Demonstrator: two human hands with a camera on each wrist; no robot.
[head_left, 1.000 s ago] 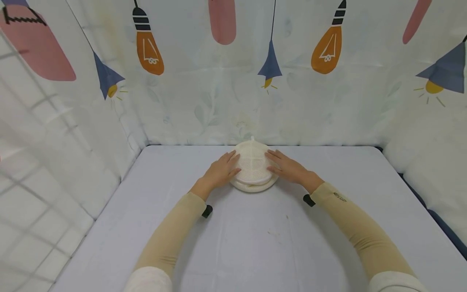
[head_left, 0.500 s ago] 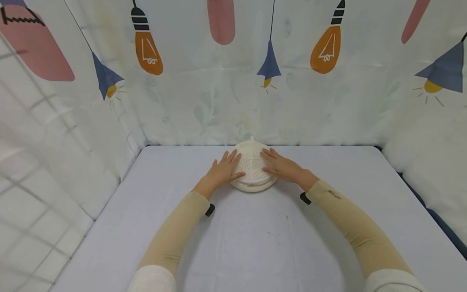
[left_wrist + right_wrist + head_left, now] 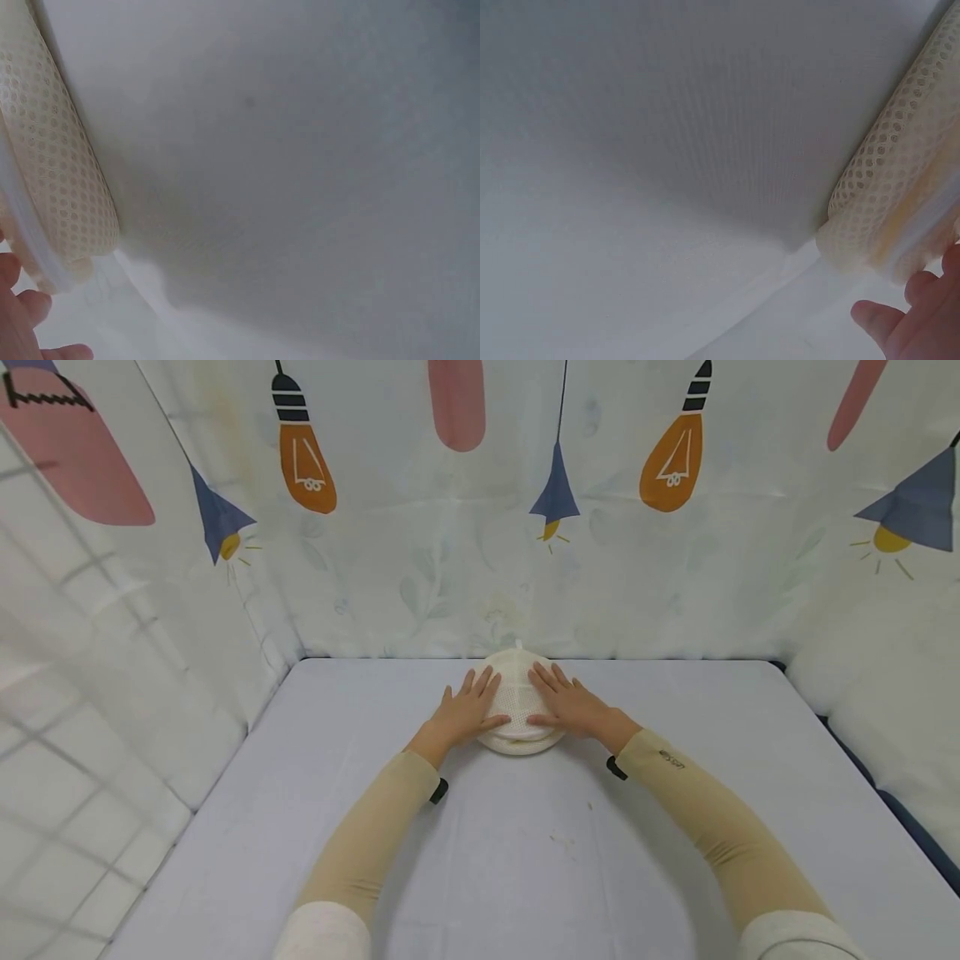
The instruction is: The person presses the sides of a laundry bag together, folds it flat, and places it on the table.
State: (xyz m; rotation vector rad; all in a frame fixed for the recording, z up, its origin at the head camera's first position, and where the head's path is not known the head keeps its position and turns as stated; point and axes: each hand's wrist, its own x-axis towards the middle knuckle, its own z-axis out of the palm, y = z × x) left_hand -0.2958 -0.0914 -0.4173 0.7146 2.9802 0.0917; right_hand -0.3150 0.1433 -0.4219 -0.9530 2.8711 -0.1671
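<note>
A round cream mesh laundry bag [image 3: 515,689] lies flattened near the table's far edge, a small tab at its back. My left hand [image 3: 463,712] rests on its left side, fingers spread. From the right, my right hand [image 3: 576,706] touches it in the same way, the thumbs pointing toward each other. In the left wrist view, the bag's mesh side [image 3: 56,165] and pale rim show above my fingertips [image 3: 34,304]. The right wrist view has its mesh edge [image 3: 885,150] and layered band close to my fingers [image 3: 922,289]. Both hands cover parts of the bag.
The table [image 3: 517,860] wears a pale cloth with a few small marks. Right behind the bag hangs a white curtain [image 3: 375,577] printed with lamps and bulbs. More white fabric encloses the left and right sides.
Both hands have slid inward over the bag, toward each other, with the left fingers spreading wider. The bag stays in about the same place.
</note>
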